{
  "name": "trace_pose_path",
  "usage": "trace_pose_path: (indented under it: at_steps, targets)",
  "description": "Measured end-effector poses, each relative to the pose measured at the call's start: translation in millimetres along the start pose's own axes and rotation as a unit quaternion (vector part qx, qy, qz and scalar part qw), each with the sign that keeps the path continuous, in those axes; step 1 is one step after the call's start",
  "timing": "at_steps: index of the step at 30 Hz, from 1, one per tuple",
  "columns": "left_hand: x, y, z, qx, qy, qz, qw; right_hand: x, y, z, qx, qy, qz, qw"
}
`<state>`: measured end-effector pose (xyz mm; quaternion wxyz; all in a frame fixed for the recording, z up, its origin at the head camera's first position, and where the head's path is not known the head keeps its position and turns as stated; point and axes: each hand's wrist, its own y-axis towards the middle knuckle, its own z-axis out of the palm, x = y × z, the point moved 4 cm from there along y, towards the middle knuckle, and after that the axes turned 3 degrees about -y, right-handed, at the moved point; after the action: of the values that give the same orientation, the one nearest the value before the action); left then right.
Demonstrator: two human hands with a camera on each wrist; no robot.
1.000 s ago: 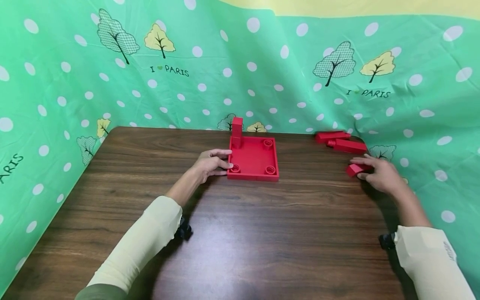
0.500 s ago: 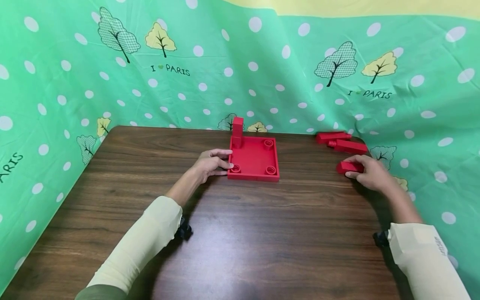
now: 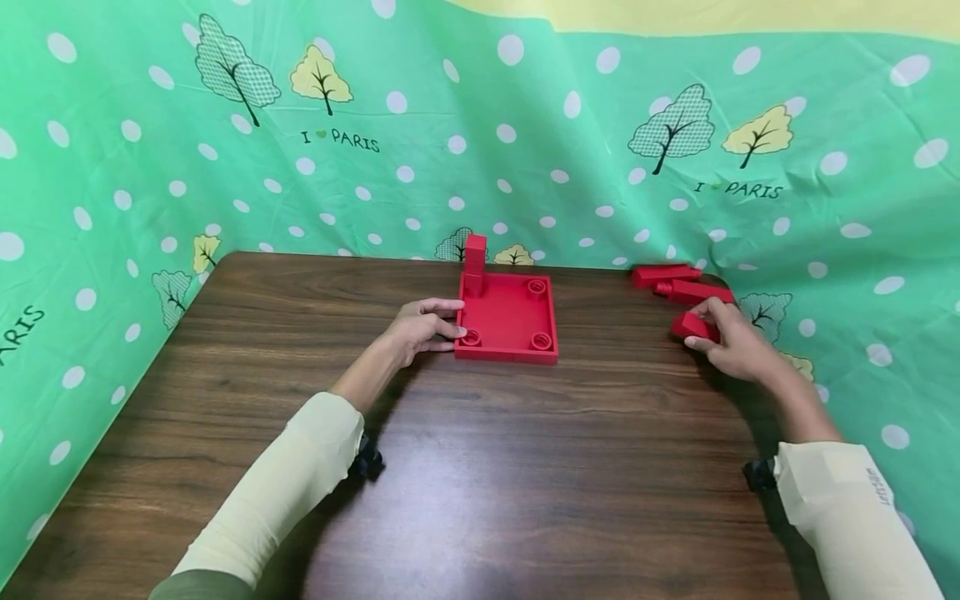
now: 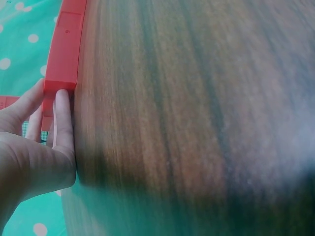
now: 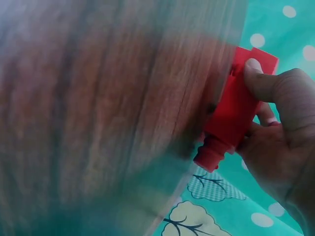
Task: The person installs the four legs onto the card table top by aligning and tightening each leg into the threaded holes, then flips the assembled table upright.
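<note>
A red square panel (image 3: 506, 312) with raised rims lies on the wooden table, round sockets showing in three corners. A red square-sided leg (image 3: 475, 254) stands upright at its back left corner. My left hand (image 3: 420, 329) holds the panel's left rim, thumb over the top and fingers along the side; the left wrist view shows the panel's edge (image 4: 66, 44) between thumb and fingers. At the right, my right hand (image 3: 735, 343) grips another red leg (image 5: 238, 105) between thumb and fingers. That leg's threaded end (image 5: 211, 153) points away from the palm.
Two more red legs, a rear one (image 3: 663, 274) and a front one (image 3: 697, 292) with its threaded end to the left, lie at the table's back right corner. A green dotted curtain (image 3: 450, 125) hangs behind the table (image 3: 525, 467) and along its sides.
My right hand has moved left with the leg and turned it a little, away from the table's right edge. The left hand and the panel have stayed in place.
</note>
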<state>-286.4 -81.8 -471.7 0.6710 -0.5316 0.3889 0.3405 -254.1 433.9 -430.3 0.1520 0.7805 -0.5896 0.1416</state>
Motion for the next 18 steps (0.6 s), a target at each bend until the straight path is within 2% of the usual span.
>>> trace_pose_path:
  at_steps: [4,7,13,18]
  targets:
    - [0.1,0.0,-0.4,0.001,-0.001,-0.002,1.0000,5,1.6,-2,-0.033,-0.006,-0.014,0.9993]
    - [0.2,0.6,-1.0,0.003,-0.002,-0.002,1.0000,7,4.0,-6,-0.047,-0.007,-0.007,0.9988]
    - [1.0,1.2,-2.1,0.010,-0.006,0.003,0.9999,14,8.5,-10,-0.043,0.008,0.025,0.9988]
    - [2.6,1.1,-2.0,0.009,-0.005,0.011,0.9999,25,11.3,-10,-0.045,0.019,0.031,0.9983]
